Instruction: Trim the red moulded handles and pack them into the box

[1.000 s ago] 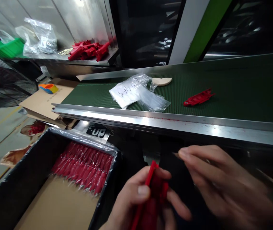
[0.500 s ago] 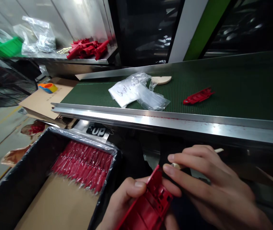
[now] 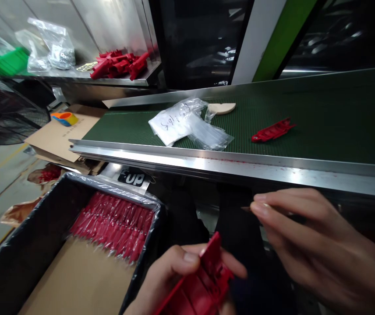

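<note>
My left hand (image 3: 164, 280) is at the bottom of the view, gripping a red moulded plastic part (image 3: 203, 280) whose lower end runs out of the frame. To the right, my right hand (image 3: 315, 236) pinches a thin pale tool (image 3: 249, 209) between thumb and fingers, with most of it hidden by the fingers. That hand is apart from the red part. Just left of my left hand stands a black-lined cardboard box (image 3: 43, 232), holding rows of red parts (image 3: 111, 227) under clear plastic film.
A green conveyor belt (image 3: 322, 113) with a steel rail (image 3: 227, 162) runs ahead, carrying a red part (image 3: 273, 130), a plastic bag (image 3: 187, 122) and a cream curved piece (image 3: 222, 108). Red parts (image 3: 118, 65) lie on a steel shelf (image 3: 76, 76) beyond. A fan (image 3: 3, 109) stands left.
My right hand has moved up and to the right, away from the red part. My left hand has lowered the part slightly, and the part now shows less of its face.
</note>
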`<act>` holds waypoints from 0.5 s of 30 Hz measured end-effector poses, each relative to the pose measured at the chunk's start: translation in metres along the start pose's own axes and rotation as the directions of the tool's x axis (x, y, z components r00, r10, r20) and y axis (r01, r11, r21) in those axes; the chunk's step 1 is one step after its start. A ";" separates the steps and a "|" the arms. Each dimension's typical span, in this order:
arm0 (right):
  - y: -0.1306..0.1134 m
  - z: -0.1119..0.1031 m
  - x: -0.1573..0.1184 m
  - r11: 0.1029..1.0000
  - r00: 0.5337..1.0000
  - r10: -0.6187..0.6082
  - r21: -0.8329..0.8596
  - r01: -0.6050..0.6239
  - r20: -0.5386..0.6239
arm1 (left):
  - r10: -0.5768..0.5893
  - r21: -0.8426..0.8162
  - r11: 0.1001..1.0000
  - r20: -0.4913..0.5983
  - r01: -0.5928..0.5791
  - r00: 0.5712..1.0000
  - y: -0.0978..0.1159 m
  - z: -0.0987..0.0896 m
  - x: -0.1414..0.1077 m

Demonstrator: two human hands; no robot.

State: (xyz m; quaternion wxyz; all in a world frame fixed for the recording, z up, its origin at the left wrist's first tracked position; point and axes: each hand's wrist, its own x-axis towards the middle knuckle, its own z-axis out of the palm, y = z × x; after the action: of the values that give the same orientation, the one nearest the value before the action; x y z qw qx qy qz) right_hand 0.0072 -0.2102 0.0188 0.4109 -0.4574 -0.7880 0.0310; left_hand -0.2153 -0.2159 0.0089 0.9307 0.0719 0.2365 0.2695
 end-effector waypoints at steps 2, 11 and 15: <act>-0.003 0.000 -0.002 0.999 1.000 0.015 0.049 -0.016 0.023 | 0.029 -0.031 0.999 -0.042 -0.031 0.999 0.002 -0.004 -0.001; -0.017 0.015 -0.010 0.936 0.967 0.256 0.255 -0.243 -0.016 | -0.031 -0.092 0.995 0.167 0.047 0.985 0.001 -0.008 0.004; -0.036 0.015 -0.012 0.948 0.962 0.268 0.190 -0.254 -0.049 | 0.145 -0.051 0.988 -0.027 -0.147 0.989 0.006 0.004 0.011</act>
State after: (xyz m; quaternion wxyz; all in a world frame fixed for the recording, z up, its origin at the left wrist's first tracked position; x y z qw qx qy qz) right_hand -0.0248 -0.2349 0.0168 0.4719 -0.5191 -0.6987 0.1399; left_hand -0.2074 -0.2050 0.0097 0.9073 0.0612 0.2340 0.3439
